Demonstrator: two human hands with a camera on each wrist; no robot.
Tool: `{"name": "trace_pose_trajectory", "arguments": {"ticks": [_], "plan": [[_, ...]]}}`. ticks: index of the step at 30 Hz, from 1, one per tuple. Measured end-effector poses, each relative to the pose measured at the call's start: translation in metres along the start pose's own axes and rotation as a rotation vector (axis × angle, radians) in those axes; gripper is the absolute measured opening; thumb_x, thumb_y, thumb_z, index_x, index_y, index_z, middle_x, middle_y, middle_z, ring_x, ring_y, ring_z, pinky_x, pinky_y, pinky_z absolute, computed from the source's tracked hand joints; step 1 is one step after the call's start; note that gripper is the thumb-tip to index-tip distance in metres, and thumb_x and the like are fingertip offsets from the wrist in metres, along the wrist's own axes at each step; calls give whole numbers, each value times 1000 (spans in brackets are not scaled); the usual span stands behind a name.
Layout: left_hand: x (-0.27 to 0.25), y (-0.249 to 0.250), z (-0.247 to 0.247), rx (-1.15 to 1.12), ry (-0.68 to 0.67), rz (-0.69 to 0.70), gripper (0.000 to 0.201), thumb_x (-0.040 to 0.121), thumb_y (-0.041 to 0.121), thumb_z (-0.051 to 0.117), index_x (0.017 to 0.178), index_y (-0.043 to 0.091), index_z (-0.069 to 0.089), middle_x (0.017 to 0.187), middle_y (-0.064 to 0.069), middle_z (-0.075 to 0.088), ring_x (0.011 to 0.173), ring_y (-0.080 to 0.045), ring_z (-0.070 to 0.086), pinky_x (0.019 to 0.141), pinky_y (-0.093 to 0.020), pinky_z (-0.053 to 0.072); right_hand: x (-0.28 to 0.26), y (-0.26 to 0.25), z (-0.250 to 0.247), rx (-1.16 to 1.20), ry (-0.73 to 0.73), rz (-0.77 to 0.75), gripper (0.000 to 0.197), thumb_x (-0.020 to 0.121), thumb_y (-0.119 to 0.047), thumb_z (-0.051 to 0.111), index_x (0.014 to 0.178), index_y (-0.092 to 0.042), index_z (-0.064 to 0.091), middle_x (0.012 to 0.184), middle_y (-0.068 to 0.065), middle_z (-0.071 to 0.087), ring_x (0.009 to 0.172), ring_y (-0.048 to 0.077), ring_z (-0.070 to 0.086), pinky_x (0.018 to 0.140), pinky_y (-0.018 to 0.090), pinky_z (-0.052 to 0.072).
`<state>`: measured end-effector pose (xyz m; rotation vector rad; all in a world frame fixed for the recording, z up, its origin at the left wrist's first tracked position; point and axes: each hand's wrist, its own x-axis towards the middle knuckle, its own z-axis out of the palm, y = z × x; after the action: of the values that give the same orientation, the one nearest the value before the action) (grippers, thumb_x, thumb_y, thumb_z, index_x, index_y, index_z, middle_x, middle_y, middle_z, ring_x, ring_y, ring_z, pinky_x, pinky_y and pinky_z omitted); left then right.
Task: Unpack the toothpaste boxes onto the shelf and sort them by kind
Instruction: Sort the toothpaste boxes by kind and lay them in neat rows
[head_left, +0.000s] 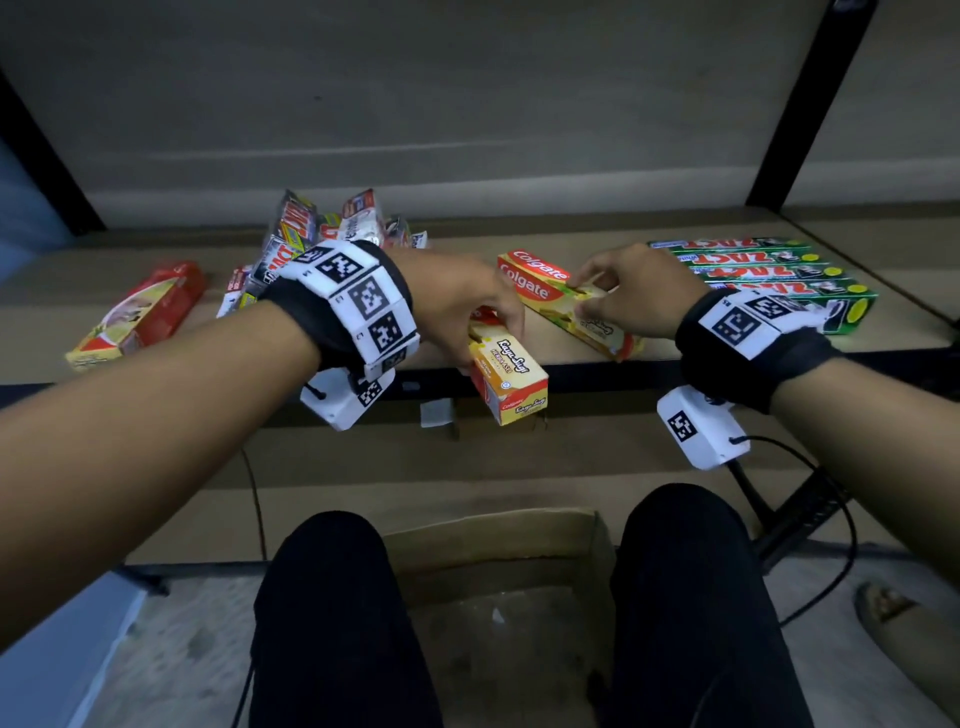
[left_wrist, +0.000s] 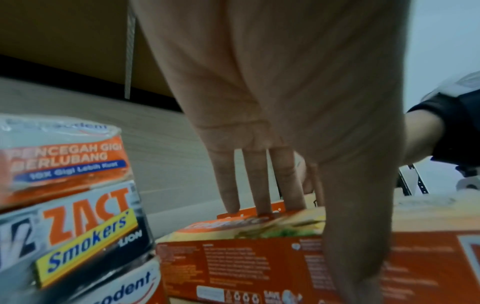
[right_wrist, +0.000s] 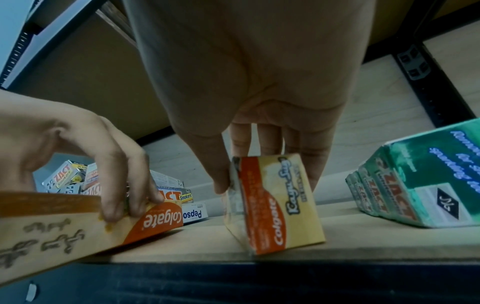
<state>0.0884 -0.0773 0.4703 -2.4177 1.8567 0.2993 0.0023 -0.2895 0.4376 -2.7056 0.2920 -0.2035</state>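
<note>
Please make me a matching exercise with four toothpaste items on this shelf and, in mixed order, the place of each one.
1. green Zact boxes
2. mixed pile of boxes
3. left-hand Colgate box
4. right-hand Colgate box

A. juts over the front edge of the shelf
B. in a row at the right end
C. in the middle, left of the green row
D. at the back left

Pairs: 1-B, 2-D, 3-A, 4-C

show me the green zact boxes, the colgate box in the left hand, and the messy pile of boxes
green zact boxes (head_left: 769, 273), head view, top face of the row on the shelf
colgate box (head_left: 511, 374), head view, yellow top face near its front end
pile of boxes (head_left: 311, 228), head view, a box in the heap behind the left wrist
</note>
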Motion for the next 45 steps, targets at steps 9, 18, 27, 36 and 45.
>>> {"name": "trace_pose_trajectory", "arguments": {"ticks": [9, 18, 27, 36, 45], "plan": [[8, 9, 10, 114, 207, -64, 53, 67, 44, 84, 107, 28, 53, 115, 8, 51, 100, -9, 45, 76, -31, 44, 9, 5, -3, 90, -56, -6, 33, 84, -25, 76, 114, -36, 66, 129, -6, 62, 115, 15, 59, 89, 33, 52], [20, 11, 25, 147, 356, -48, 62, 62, 53, 84, 104, 23, 52, 107, 4, 49, 92, -13, 38, 66, -29, 23, 29, 5, -11, 164, -199, 11, 39, 81, -11, 79, 112, -33, 70, 110, -8, 71, 103, 11, 66, 95, 31, 52], [40, 5, 49, -39, 404, -23, 59, 61, 44, 87, 90, 24, 40, 97, 11, 45, 89, -13, 34, 65, -29, 23, 35, 2, -18, 145, -286, -3, 38, 84, -12, 76, 113, -36, 69, 108, -12, 72, 99, 14, 69, 90, 41, 57], [28, -8, 27, 17, 316, -178, 71, 67, 45, 84, 122, 28, 43, 124, 6, 46, 111, -15, 40, 90, -35, 43, 10, -8, -38, 5, -297, -65, 37, 96, -44, 57, 131, -32, 57, 122, -7, 62, 96, 7, 60, 90, 33, 45], [31, -36, 13, 56, 48, -296, 103, 70, 45, 84, 153, 24, 26, 146, -2, 39, 133, -22, 37, 109, -35, 29, -13, -26, -34, -332, -348, -82, 88, 73, -63, 74, 147, -29, 40, 147, -2, 45, 129, 22, 46, 105, 37, 40]]}}
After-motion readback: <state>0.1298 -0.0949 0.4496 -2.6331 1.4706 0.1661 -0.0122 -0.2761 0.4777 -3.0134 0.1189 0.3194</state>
